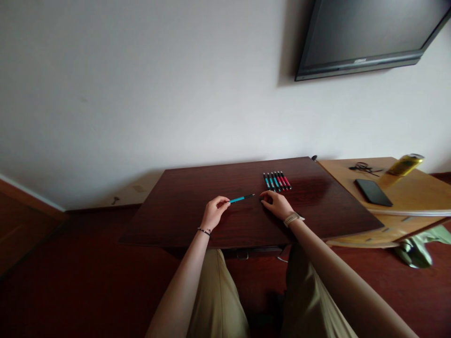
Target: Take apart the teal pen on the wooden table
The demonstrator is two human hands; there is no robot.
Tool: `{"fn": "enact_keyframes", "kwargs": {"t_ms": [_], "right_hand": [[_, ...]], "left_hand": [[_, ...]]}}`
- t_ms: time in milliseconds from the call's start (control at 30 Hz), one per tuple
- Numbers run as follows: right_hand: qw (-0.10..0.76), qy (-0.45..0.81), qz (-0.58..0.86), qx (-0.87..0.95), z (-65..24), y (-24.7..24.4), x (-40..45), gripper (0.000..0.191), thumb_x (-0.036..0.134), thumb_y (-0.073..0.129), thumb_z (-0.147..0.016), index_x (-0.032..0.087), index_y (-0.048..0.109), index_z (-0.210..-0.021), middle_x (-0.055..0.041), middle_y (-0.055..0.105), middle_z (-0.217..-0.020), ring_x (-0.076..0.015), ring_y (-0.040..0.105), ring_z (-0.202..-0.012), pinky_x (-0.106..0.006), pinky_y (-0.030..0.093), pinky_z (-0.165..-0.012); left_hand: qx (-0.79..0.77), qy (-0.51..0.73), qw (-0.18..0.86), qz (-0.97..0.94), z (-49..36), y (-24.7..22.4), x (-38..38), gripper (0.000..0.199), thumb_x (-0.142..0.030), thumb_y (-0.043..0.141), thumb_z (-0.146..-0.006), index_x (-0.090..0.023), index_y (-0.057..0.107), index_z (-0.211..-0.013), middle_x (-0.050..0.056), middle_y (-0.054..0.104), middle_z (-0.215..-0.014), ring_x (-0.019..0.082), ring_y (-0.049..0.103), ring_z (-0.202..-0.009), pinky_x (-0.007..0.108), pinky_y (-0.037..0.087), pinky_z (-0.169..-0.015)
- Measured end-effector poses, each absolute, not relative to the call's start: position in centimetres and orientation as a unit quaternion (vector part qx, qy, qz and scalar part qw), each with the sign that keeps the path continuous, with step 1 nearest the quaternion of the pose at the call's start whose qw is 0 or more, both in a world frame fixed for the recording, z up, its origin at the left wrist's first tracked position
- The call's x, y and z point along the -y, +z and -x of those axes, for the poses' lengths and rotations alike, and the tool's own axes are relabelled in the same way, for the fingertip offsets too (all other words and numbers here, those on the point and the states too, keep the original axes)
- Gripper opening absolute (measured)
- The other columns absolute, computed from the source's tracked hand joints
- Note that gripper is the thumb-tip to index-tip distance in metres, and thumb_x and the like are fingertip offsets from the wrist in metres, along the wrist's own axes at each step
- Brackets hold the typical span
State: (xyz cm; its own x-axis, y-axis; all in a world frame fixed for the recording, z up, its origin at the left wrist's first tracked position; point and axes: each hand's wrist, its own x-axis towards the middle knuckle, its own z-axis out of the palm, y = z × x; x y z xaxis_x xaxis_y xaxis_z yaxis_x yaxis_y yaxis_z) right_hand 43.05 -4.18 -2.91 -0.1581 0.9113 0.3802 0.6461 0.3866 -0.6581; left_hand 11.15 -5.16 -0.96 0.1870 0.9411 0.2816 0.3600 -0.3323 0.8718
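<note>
Head view showed the left hand (214, 212) pinching one end of a blue pen (241, 198), which lay nearly flat on the dark table (183, 220) and pointed away from the fingers toward the right hand (276, 204). That hand rested on the tabletop with fingers curled; whether it held anything could not be told. Just beyond it lay a row of pens (277, 181), blue and red, side by side. A phone (373, 192) sat well off to its right.
</note>
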Motion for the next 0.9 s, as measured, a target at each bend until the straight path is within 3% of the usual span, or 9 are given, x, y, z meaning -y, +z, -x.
{"fn": "enact_keyframes", "kwargs": {"t_ms": [133,333,600,900], "right_hand": [[0.411,0.178,0.519,0.728,-43.0,-2.3,4.6,0.026,0.029,0.062,-0.089,0.025,0.069,-0.114,-0.0027,0.07,-0.084,-0.0214,0.064,-0.074,-0.034,0.052,-0.072],[0.486,0.157,0.505,0.695,-43.1,-1.3,5.2,0.025,0.027,0.056,-0.092,0.024,0.067,-0.115,-0.0079,0.071,-0.103,-0.0242,0.067,-0.087,-0.038,0.055,-0.082],[0.415,0.169,0.431,0.783,-42.3,-0.5,5.9,0.03,0.038,0.069,-0.094,0.03,0.069,-0.123,-0.0061,0.075,-0.108,-0.0288,0.067,-0.104,-0.044,0.054,-0.097],[0.393,0.176,0.411,0.803,-42.2,-0.4,6.2,0.017,0.039,0.067,-0.097,0.031,0.075,-0.11,-0.0046,0.076,-0.103,-0.0282,0.067,-0.101,-0.045,0.054,-0.095]], "left_hand": [[-0.464,0.433,0.347,-0.691,-11.2,-1.1,5.1,0.022,-0.039,0.067,-0.092,-0.02,0.073,-0.103,0.006,0.076,-0.094,0.021,0.072,-0.085,0.031,0.056,-0.075],[-0.46,0.433,0.346,-0.693,-11.2,-1.1,5.1,0.021,-0.036,0.068,-0.092,-0.02,0.074,-0.105,0.007,0.077,-0.1,0.021,0.073,-0.09,0.032,0.057,-0.08],[-0.451,0.431,0.353,-0.697,-11.3,-0.8,5.3,0.022,-0.037,0.069,-0.093,-0.021,0.075,-0.106,0.007,0.077,-0.103,0.022,0.073,-0.091,0.031,0.057,-0.077],[-0.447,0.398,0.323,-0.733,-11.8,0.2,6.0,0.021,-0.038,0.07,-0.093,-0.022,0.076,-0.105,0.005,0.077,-0.101,0.019,0.069,-0.083,0.029,0.052,-0.073]]}}
